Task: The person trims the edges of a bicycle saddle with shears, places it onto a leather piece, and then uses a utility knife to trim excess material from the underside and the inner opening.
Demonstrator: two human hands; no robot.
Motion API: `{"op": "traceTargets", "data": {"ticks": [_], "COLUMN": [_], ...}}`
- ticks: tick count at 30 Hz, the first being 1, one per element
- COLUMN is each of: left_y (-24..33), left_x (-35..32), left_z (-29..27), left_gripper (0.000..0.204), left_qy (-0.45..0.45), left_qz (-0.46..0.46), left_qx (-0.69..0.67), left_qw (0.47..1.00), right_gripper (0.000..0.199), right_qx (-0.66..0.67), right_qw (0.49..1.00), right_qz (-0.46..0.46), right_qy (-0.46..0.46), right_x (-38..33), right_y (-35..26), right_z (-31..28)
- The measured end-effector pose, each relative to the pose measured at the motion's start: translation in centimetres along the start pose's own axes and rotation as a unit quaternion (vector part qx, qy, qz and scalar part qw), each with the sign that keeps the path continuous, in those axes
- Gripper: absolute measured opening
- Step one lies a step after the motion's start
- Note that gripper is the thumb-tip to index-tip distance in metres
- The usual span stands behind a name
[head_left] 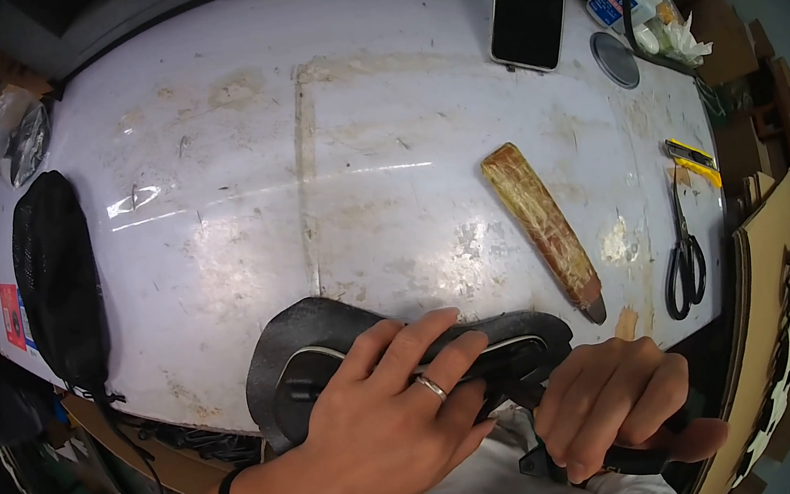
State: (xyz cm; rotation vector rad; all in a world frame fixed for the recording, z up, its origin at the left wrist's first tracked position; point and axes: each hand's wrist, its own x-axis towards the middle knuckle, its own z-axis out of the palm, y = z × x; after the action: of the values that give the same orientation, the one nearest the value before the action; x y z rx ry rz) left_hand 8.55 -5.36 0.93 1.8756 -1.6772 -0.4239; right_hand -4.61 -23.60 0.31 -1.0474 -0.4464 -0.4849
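A black moulded piece (279,390) with a rounded outline, raised middle and pale curved line lies at the table's near edge. My left hand (393,414), wearing a ring and a dark wristband, holds it, fingers bent across its top. Just right of it, my right hand (610,409) is closed around a black-handled tool (637,459). The tool's working end is mostly hidden, so its kind is unclear. Beyond my right hand lies a bar-shaped tool wrapped in worn brown tape (541,221), its dark tip towards me.
Black-handled scissors (685,262) and a yellow utility knife (693,163) lie at the right. Further back are a phone (530,0), a grey round lid (614,60) and a white-blue bottle (608,3). A black pouch (60,284) lies left. Cardboard sheets (766,336) stand beside the table.
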Motion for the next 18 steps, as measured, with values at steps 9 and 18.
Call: {"op": "traceTargets", "data": {"ticks": [9, 18], "left_y": [0.0, -0.5], "left_x": [-0.8, -0.5], "left_z": [0.4, 0.3], "left_gripper": [0.026, 0.028], "left_qy": [-0.003, -0.013], "left_qz": [0.042, 0.025], "left_qx": [0.050, -0.007], "left_qw": [0.998, 1.000], "right_gripper": [0.061, 0.062], "right_qx": [-0.009, -0.041], "right_qw": [0.995, 0.999], "right_qz": [-0.024, 0.010], "right_qy": [0.093, 0.033], "right_x": [-0.9, -0.2], "right_y": [0.7, -0.3], "right_z": [0.9, 1.4]}}
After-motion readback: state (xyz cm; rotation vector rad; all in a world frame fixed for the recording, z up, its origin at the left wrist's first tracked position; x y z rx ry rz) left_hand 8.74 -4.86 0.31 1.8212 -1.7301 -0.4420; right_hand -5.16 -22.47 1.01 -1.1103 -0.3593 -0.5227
